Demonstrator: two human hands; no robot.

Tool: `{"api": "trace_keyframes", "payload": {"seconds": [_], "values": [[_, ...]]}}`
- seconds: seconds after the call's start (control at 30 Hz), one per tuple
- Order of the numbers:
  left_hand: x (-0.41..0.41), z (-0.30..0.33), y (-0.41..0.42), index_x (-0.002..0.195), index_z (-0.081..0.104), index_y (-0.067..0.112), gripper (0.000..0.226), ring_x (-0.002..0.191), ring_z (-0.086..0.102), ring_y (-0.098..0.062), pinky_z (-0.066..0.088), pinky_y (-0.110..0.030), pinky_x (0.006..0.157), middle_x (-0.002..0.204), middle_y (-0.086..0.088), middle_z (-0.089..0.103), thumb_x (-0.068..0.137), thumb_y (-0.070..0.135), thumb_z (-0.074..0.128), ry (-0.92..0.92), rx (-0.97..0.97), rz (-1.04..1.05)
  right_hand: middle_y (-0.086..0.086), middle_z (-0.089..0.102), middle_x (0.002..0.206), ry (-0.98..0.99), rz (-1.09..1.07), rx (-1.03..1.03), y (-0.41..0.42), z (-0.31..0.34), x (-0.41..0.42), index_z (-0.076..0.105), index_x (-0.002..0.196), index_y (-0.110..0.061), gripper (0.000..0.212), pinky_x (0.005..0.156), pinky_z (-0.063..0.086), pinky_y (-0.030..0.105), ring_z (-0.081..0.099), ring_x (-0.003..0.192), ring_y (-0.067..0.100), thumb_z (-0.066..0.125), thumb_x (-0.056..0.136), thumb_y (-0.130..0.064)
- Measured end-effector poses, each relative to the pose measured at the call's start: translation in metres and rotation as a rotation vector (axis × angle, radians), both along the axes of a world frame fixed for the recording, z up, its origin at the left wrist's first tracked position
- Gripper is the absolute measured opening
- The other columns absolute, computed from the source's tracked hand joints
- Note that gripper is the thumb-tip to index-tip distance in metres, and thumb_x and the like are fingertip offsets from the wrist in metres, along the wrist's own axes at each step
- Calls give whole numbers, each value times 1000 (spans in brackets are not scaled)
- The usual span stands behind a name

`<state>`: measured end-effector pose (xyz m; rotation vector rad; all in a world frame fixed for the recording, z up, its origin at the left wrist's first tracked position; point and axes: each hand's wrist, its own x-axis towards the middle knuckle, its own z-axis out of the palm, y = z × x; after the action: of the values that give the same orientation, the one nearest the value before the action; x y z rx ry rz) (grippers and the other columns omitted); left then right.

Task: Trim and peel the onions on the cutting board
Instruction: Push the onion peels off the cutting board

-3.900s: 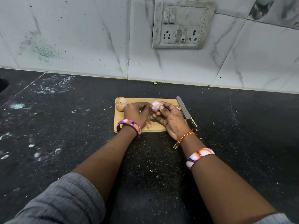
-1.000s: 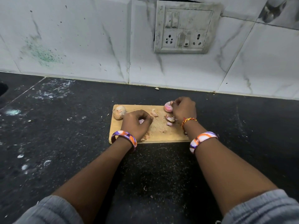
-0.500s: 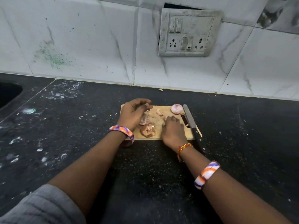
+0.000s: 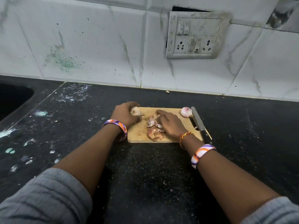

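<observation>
On the black counter (image 4: 145,167) lies a wooden cutting board (image 4: 181,126). The left hand (image 4: 125,113) grasps an unpeeled onion (image 4: 135,111) at the board's far left corner, fingers curled round it. The right hand (image 4: 169,124) lies flat with straight, released fingers on the middle of the board, touching a heap of peels (image 4: 154,130). 1 peeled onion (image 4: 186,112) sits at the far right corner, just beside a knife (image 4: 199,124) lying along the right edge.
</observation>
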<state>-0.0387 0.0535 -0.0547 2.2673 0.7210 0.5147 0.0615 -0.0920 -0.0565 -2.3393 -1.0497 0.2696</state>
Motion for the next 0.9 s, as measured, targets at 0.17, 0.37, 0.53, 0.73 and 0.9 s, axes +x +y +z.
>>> {"api": "trace_keyframes", "payload": {"seconds": [0.17, 0.37, 0.53, 0.73, 0.9], "values": [[0, 17, 13, 113, 60, 11, 43, 90, 57, -17, 44, -21, 78, 109, -11, 65, 72, 16, 74, -295, -155, 223, 14, 60, 125, 49, 284, 56, 2, -5, -49, 50, 130, -9, 37, 92, 46, 31, 59, 108, 27, 32, 98, -12], [-7, 36, 32, 101, 60, 4, 36, 85, 64, -31, 54, -43, 85, 98, -17, 64, 70, 15, 75, -287, -350, 151, 16, 49, 138, 151, 93, 180, 17, 9, -36, 44, 136, -12, 39, 91, 38, 21, 48, 123, 30, 30, 99, -18], [-15, 34, 26, 92, 60, 5, 17, 60, 60, -12, 54, -18, 60, 79, -10, 61, 79, 12, 68, -330, -571, 100, 17, 41, 142, -75, 177, -140, 24, 8, -33, 43, 132, -5, 39, 106, 28, 35, 38, 130, 32, 28, 100, -22], [-14, 36, 21, 79, 58, 5, 17, 54, 63, -19, 55, -19, 50, 67, -11, 58, 86, 20, 60, -278, -762, 48, 10, 61, 125, 259, 297, 133, 0, 14, -68, 57, 125, -13, 35, 98, 45, 36, 57, 113, 25, 35, 98, -16], [-3, 40, 3, 73, 58, 9, 10, 58, 59, -13, 56, -25, 64, 62, -7, 64, 81, 4, 64, -203, -735, -44, 19, 57, 124, -163, -110, -146, -51, 23, -19, 47, 128, -5, 35, 99, 42, 46, 55, 112, 35, 36, 97, -16]]}}
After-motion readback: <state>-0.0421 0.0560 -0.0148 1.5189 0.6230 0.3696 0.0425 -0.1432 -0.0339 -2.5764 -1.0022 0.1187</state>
